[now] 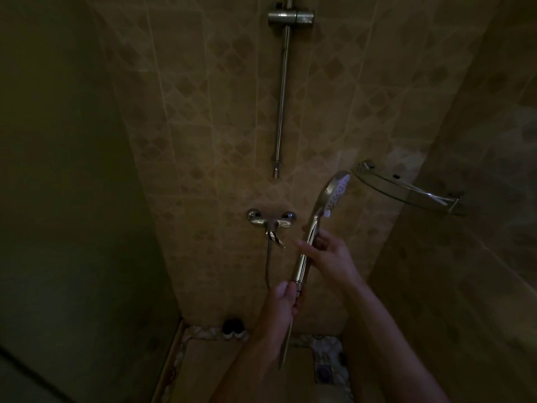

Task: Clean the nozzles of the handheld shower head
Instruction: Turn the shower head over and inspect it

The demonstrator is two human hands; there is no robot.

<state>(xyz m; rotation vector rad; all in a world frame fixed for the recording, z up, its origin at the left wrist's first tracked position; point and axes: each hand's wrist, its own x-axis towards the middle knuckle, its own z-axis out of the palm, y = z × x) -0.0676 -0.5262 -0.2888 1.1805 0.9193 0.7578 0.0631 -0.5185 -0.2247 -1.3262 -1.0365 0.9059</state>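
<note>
The handheld shower head [337,191] is chrome with a white nozzle face turned to the right, and it stands nearly upright in the dim stall. My right hand [328,253] grips the middle of its handle [303,257]. My left hand [283,301] holds the bottom end of the handle where the hose [286,341] joins. The hose runs down past my left wrist and loops up to the wall tap.
A chrome mixer tap [271,222] sits on the tiled wall left of the handle. Above it rises a slide rail [283,82] with a holder [290,17]. A glass corner shelf [406,190] juts out at the right. Two small dark objects [232,328] lie on the floor.
</note>
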